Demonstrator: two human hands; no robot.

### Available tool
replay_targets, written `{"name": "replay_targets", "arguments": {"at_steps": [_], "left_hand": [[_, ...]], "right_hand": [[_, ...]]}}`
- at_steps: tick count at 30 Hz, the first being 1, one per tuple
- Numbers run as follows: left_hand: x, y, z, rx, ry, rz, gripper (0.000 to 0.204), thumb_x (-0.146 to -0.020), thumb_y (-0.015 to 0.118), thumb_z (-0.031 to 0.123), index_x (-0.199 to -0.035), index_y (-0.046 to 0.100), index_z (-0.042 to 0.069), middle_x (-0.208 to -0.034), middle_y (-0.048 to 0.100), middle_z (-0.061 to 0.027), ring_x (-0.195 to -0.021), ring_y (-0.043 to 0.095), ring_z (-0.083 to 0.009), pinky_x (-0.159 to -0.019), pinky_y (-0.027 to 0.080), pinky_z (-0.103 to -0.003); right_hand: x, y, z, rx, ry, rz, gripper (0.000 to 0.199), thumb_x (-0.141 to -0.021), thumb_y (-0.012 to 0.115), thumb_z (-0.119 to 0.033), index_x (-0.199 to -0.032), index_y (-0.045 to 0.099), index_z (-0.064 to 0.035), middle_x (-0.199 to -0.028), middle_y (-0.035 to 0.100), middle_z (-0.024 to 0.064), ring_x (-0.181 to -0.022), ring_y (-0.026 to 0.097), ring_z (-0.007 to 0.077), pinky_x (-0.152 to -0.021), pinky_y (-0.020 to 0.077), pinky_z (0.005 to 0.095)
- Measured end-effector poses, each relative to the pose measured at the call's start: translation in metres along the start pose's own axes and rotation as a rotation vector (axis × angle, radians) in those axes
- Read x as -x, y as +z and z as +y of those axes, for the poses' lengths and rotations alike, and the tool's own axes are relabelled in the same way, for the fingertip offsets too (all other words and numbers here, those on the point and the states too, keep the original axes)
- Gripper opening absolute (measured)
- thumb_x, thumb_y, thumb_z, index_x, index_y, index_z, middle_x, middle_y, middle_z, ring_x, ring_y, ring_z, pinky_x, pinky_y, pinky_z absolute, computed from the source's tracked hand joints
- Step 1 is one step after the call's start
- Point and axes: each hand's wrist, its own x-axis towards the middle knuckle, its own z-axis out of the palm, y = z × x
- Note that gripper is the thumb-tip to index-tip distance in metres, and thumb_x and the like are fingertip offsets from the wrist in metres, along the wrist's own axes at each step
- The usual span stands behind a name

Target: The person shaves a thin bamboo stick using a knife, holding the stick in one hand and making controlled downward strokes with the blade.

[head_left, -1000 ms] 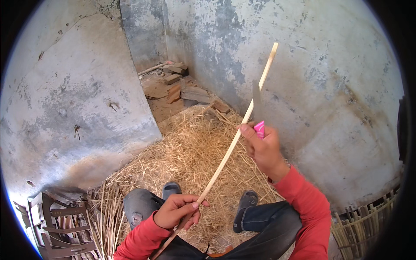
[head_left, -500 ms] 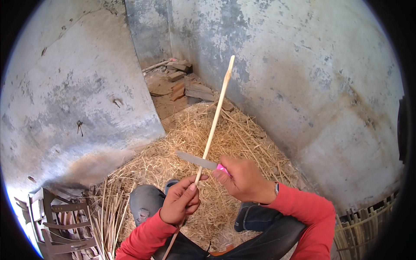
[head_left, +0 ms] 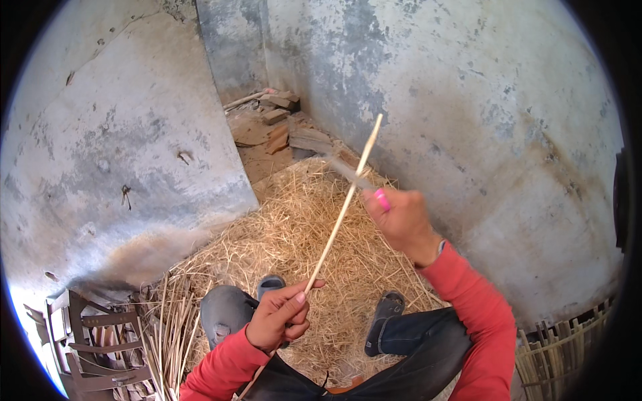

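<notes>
A long pale stick [head_left: 336, 227], looking like a peeled bamboo or wood strip, slants up and away to the right. My left hand [head_left: 279, 317] pinches it near its lower part, and the tail end passes down beside my forearm. In my right hand [head_left: 405, 220] is a knife [head_left: 348, 173] with a pink handle, the fingers closed round it. Its grey blade, blurred by motion, crosses the stick in its upper half; whether it bites in cannot be made out.
Pale shavings [head_left: 267, 234] cover the floor between my legs and beyond. Bundled strips [head_left: 166, 327] lie at the left beside a broken brown frame [head_left: 107, 347]. Bricks [head_left: 277, 115] are piled in the far corner. Worn plaster walls [head_left: 481, 134] close in; a slatted fence-like piece [head_left: 562, 357] stands right.
My right hand with the knife has moved up and away along the stick, from close to my left hand. The stick's far end has tipped lower and to the right.
</notes>
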Motion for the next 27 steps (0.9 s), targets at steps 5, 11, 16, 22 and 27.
{"name": "replay_targets", "arguments": {"at_steps": [5, 11, 16, 22, 27], "left_hand": [[0.0, 0.005, -0.002, -0.043, -0.019, -0.015, 0.042, -0.109, 0.045, 0.019, -0.144, 0.048, -0.004, -0.063, 0.026, 0.0039, -0.046, 0.022, -0.0062, -0.044, 0.02, -0.025], [-0.002, -0.006, -0.008, 0.008, -0.005, 0.016, 0.043, -0.109, 0.045, 0.02, -0.145, 0.047, -0.002, -0.064, 0.028, 0.004, -0.046, 0.023, -0.0061, -0.044, 0.02, -0.025], [-0.002, -0.005, -0.006, 0.022, -0.024, 0.023, 0.042, -0.109, 0.045, 0.02, -0.145, 0.048, -0.002, -0.064, 0.029, 0.0037, -0.047, 0.024, -0.0058, -0.044, 0.02, -0.025], [0.003, -0.003, -0.004, -0.07, -0.108, -0.05, 0.042, -0.11, 0.044, 0.019, -0.146, 0.047, -0.003, -0.062, 0.028, 0.0042, -0.047, 0.024, -0.0058, -0.045, 0.021, -0.025], [0.007, -0.004, -0.005, -0.126, -0.105, -0.115, 0.044, -0.111, 0.043, 0.019, -0.149, 0.044, -0.002, -0.06, 0.03, 0.0048, -0.046, 0.028, -0.0056, -0.046, 0.023, -0.025]], "right_hand": [[0.005, -0.011, -0.009, 0.015, 0.142, 0.03, 0.041, -0.094, 0.067, -0.036, -0.068, 0.063, -0.0047, -0.056, 0.057, 0.0151, -0.046, 0.059, 0.0316, -0.043, 0.0436, 0.0416], [0.044, 0.009, -0.07, -0.1, -0.181, -0.197, 0.039, -0.094, 0.068, -0.039, -0.069, 0.063, -0.0088, -0.056, 0.058, 0.0112, -0.045, 0.059, 0.0288, -0.043, 0.0462, 0.0401], [0.045, 0.03, -0.047, -0.098, -0.097, -0.202, 0.042, -0.096, 0.063, -0.043, -0.071, 0.067, -0.01, -0.057, 0.061, 0.0111, -0.047, 0.061, 0.0288, -0.043, 0.0456, 0.0412], [-0.009, -0.018, 0.063, 0.128, 0.201, 0.243, 0.052, -0.103, 0.054, -0.039, -0.066, 0.058, -0.0025, -0.053, 0.047, 0.0158, -0.044, 0.048, 0.028, -0.047, 0.0379, 0.0424], [-0.004, -0.05, 0.121, 0.125, 0.426, 0.448, 0.062, -0.104, 0.054, -0.042, -0.058, 0.047, -0.0016, -0.051, 0.035, 0.0092, -0.048, 0.033, 0.0135, -0.047, 0.0282, 0.0356]]}}
